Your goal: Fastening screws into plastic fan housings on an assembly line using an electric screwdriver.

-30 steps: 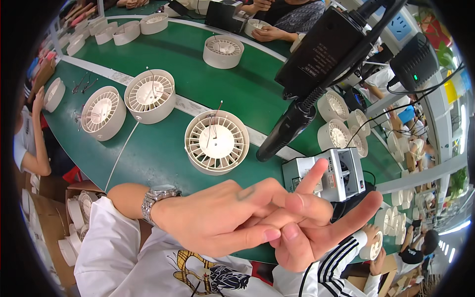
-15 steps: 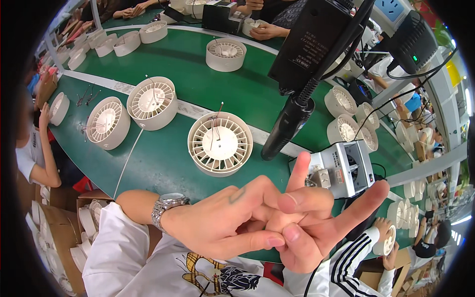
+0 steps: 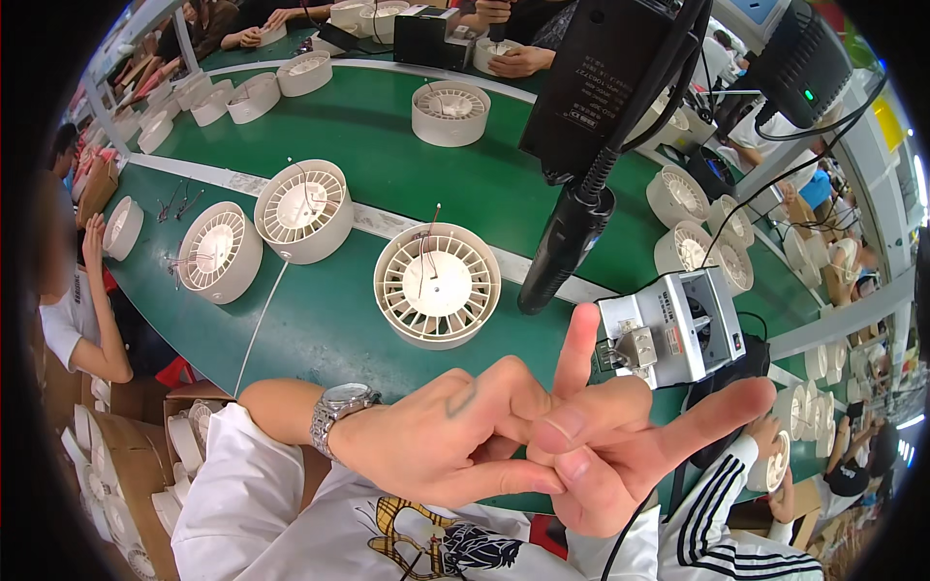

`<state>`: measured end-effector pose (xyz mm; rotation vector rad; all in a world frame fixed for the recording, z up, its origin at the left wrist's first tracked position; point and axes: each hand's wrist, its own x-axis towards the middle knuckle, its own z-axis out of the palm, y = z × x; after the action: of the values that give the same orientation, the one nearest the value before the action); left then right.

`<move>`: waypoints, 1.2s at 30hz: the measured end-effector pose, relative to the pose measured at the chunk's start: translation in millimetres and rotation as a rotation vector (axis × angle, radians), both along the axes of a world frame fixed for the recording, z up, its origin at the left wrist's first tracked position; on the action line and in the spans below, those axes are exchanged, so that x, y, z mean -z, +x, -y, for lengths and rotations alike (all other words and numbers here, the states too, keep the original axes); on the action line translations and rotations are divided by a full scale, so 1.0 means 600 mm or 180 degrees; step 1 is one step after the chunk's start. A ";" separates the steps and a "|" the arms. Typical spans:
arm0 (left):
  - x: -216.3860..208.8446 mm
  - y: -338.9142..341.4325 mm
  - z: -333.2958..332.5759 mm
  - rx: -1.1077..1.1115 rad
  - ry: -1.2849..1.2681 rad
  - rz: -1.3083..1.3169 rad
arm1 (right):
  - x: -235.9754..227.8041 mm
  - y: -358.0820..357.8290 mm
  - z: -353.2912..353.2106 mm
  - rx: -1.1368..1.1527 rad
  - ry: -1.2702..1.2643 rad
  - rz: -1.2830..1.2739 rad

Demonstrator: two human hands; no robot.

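My left hand (image 3: 446,431), with a metal watch on its wrist, is closed in front of my chest, its thumb and fingers pressed against the fingers of my right hand (image 3: 620,465). On my right hand, outer fingers stretch up and to the right while the others fold in with the thumb. Whether anything small lies between the fingers is hidden. Beyond the hands, a white round fan housing (image 3: 436,286) sits on the green table (image 3: 320,339), with thin wires rising from its hub. It touches neither hand.
A black cylindrical tool (image 3: 567,252) hangs below a black box (image 3: 601,87). At its right stands a grey machine (image 3: 668,329). More housings (image 3: 305,208) sit at left, and one (image 3: 450,111) stands farther back. Co-workers sit around; a striped sleeve (image 3: 712,499) is close at right.
The view has shifted slightly, moving the housings a little right and down. My hands remain pressed together, with a small change in the fingers.
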<state>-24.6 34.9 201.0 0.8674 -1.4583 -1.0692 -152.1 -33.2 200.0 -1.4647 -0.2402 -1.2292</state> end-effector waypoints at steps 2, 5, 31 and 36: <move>-0.003 0.002 -0.006 -0.0048 -0.0249 0.0397 | 0.001 0.003 -0.001 -0.0066 -0.0025 0.0052; -0.002 -0.001 -0.010 -0.0218 -0.0608 0.0673 | 0.000 0.006 -0.002 -0.0149 -0.0098 0.0146; 0.028 -0.015 -0.011 -0.0860 -0.1222 0.1084 | 0.010 0.002 0.000 -0.0647 0.0284 0.0262; 0.033 -0.013 -0.013 -0.0955 -0.1285 0.1338 | 0.013 -0.006 -0.006 -0.0629 0.0468 0.0104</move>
<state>-32.5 42.4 181.4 1.0102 -1.7416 -0.3581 -155.6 -29.8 192.3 -1.2638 -0.3027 -1.0881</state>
